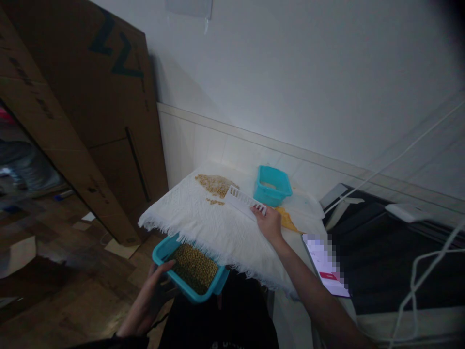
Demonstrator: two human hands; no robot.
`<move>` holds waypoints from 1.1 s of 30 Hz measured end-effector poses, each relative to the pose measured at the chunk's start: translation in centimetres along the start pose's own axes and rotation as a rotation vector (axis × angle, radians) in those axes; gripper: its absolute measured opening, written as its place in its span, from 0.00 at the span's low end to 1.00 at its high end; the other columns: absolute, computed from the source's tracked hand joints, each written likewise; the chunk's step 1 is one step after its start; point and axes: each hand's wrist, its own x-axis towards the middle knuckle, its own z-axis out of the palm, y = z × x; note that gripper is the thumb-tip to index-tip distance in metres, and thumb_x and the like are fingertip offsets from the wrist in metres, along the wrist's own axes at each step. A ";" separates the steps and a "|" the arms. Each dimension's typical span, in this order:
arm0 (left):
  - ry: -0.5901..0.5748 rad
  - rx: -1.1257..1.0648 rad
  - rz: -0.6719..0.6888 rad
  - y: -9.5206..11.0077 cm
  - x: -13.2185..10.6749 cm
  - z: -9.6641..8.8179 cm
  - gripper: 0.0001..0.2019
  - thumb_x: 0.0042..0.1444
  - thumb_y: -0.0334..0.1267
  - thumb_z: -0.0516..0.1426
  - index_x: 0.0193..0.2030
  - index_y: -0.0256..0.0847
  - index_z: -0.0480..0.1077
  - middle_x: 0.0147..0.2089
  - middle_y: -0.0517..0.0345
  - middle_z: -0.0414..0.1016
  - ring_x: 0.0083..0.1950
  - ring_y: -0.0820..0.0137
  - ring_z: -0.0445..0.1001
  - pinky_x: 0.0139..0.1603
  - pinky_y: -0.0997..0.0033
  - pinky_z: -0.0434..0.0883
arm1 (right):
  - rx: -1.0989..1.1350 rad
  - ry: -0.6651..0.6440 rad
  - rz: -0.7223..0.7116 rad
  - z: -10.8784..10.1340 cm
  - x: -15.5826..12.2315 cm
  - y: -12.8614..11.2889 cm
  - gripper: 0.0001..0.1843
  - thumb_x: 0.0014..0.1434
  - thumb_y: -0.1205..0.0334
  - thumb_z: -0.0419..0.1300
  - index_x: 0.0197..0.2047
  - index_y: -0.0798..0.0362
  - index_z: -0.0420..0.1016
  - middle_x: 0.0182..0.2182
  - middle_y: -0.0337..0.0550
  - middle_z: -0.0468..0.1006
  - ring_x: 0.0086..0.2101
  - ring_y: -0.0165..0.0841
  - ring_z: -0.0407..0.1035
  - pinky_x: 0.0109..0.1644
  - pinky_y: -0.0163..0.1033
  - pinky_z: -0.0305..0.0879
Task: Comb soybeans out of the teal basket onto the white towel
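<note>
My left hand (158,281) grips the near-left side of a turquoise plastic container (194,294), its thumb over the rim. Inside lie yellowish beans (198,261) and darker green ones, below the table's front edge. The fringe of a white cloth (203,228) hangs over the container's far side. My right hand (269,220) pinches the right end of a white slotted plastic strip (240,201) on the cloth. The strip's left end touches or nearly touches a pile of tan beans (214,185). A few loose beans lie in front of that pile.
A second turquoise container (272,189) stands at the back, with some pale contents. Beside it lie a yellow cloth (288,220) and a lit tablet-like screen (327,269). White cables (412,286) run at the right. A tall cardboard box (119,97) stands left; a wall is behind.
</note>
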 end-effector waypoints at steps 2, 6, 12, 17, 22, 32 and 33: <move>-0.008 0.002 0.004 0.1 -0.2 0.1 0.30 0.57 0.56 0.78 0.61 0.51 0.76 0.60 0.49 0.90 0.53 0.51 0.91 0.51 0.53 0.85 | -0.006 -0.023 -0.008 0.1 0.0 0.4 0.23 0.64 0.39 0.70 0.27 0.47 0.81 0.21 0.45 0.82 0.26 0.41 0.75 0.30 0.40 0.63; -0.007 0.021 -0.001 0.2 -0.2 0.1 0.30 0.61 0.55 0.76 0.64 0.49 0.76 0.60 0.48 0.90 0.53 0.52 0.91 0.52 0.53 0.85 | 0.023 -0.066 -0.031 -0.1 -0.5 0.7 0.24 0.63 0.37 0.69 0.28 0.48 0.81 0.20 0.43 0.80 0.24 0.39 0.72 0.30 0.40 0.62; -0.006 0.004 -0.014 0.0 -0.1 0.1 0.26 0.65 0.52 0.74 0.64 0.49 0.75 0.64 0.45 0.88 0.55 0.51 0.91 0.52 0.53 0.85 | 0.059 -0.078 -0.020 -0.3 -0.9 0.7 0.28 0.64 0.32 0.68 0.28 0.49 0.81 0.19 0.40 0.77 0.24 0.37 0.69 0.29 0.39 0.61; 0.003 -0.002 -0.006 0.1 -0.2 0.1 0.28 0.60 0.53 0.77 0.61 0.50 0.76 0.60 0.47 0.89 0.53 0.51 0.90 0.51 0.53 0.84 | 0.059 -0.075 -0.013 -0.1 -0.8 0.8 0.28 0.62 0.32 0.69 0.28 0.49 0.82 0.19 0.41 0.79 0.23 0.37 0.70 0.29 0.40 0.61; -0.008 -0.008 -0.013 -0.1 0.1 -0.1 0.31 0.60 0.54 0.77 0.65 0.50 0.76 0.58 0.47 0.90 0.52 0.50 0.91 0.51 0.51 0.84 | 0.068 -0.099 -0.013 -0.2 -0.9 0.8 0.30 0.62 0.30 0.69 0.27 0.48 0.81 0.19 0.41 0.77 0.23 0.37 0.70 0.29 0.40 0.60; 0.012 -0.015 -0.011 -0.5 0.6 -0.5 0.32 0.62 0.53 0.75 0.69 0.50 0.75 0.56 0.49 0.90 0.52 0.53 0.90 0.54 0.53 0.86 | 0.133 -0.203 -0.016 -0.7 -2.4 -0.5 0.26 0.62 0.34 0.69 0.27 0.48 0.81 0.20 0.41 0.79 0.24 0.37 0.70 0.29 0.39 0.61; 0.012 -0.020 -0.003 -0.6 0.6 -0.6 0.33 0.61 0.54 0.76 0.69 0.50 0.75 0.54 0.50 0.90 0.51 0.53 0.90 0.53 0.54 0.86 | 0.137 -0.208 -0.017 -0.7 -2.6 -0.6 0.26 0.62 0.34 0.69 0.27 0.48 0.81 0.20 0.41 0.79 0.24 0.37 0.70 0.29 0.39 0.62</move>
